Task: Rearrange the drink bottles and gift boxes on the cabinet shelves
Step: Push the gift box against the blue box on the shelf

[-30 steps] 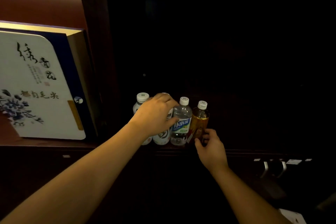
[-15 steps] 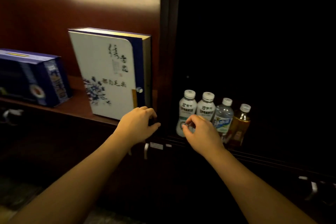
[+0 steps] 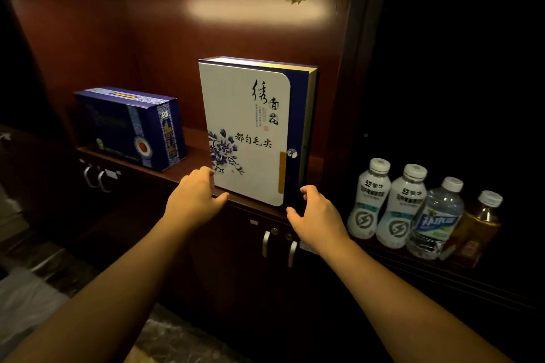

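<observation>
Head view. A lit wooden shelf [image 3: 188, 165] carries a dark blue gift box [image 3: 129, 127] lying at the left and a white gift box [image 3: 247, 132] with a blue flower print standing upright at the right, well apart. Below the shelf, cabinet door handles [image 3: 278, 244] show.

A dark compartment to the right holds four bottles in a row: two white bottles [image 3: 386, 203], a clear water bottle [image 3: 436, 218] and an amber bottle [image 3: 480, 221], all capped, none obstructed.

Left hand [image 3: 194, 200] touches the white box's lower left corner, fingers relaxed. Right hand [image 3: 317, 218] is at its lower right edge, fingers loosely curled; contact cannot be told.

Half a second earlier the right hand was at the white bottles; both hands now flank the box.
</observation>
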A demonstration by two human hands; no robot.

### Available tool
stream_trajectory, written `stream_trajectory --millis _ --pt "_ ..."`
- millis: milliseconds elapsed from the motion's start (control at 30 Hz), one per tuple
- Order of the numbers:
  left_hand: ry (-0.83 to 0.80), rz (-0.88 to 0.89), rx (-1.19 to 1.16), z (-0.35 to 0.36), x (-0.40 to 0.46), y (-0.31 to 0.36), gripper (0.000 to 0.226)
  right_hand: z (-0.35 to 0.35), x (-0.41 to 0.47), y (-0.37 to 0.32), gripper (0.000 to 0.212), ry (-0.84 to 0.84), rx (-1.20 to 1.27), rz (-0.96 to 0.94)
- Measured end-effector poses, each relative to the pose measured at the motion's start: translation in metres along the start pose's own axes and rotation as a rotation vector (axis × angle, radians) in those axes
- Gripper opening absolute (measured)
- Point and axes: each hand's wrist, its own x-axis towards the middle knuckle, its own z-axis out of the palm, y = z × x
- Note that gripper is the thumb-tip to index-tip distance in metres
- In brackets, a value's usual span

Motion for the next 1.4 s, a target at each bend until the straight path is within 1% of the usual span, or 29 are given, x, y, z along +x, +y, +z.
stream_trajectory --millis 100,200,333,433,600,733,900,1167,1400 --pt "-0.013 -0.053 -0.073 0.011 0.032 -0.024 0.087 0.018 0.022 -0.007 0.074 0.009 0.021 0.114" --pt "-0.025 -0.049 -0.132 0.028 0.062 -0.041 0.101 0.034 0.044 -0.011 0.084 0.053 0.077 0.22" --pt "-0.078 -0.002 -0.214 0.046 0.107 -0.055 0.117 0.056 0.072 -0.015 0.094 0.145 0.116 0.345" --pt "-0.1 0.064 -0.307 0.055 0.134 -0.058 0.122 0.067 0.088 -0.016 0.094 0.226 0.116 0.417" --pt "-0.14 0.162 -0.462 0.069 0.167 -0.063 0.112 0.085 0.11 -0.021 0.082 0.359 0.107 0.504" --pt "-0.15 0.218 -0.558 0.078 0.179 -0.07 0.103 0.093 0.117 -0.021 0.075 0.438 0.093 0.529" --pt "-0.14 0.25 -0.598 0.082 0.181 -0.075 0.102 0.092 0.117 -0.02 0.068 0.465 0.115 0.519" --pt "-0.134 0.234 -0.606 0.078 0.174 -0.075 0.098 0.099 0.113 -0.015 0.074 0.511 0.097 0.49" --pt "-0.136 0.219 -0.607 0.071 0.175 -0.078 0.088 0.103 0.117 -0.01 0.07 0.531 0.098 0.461"
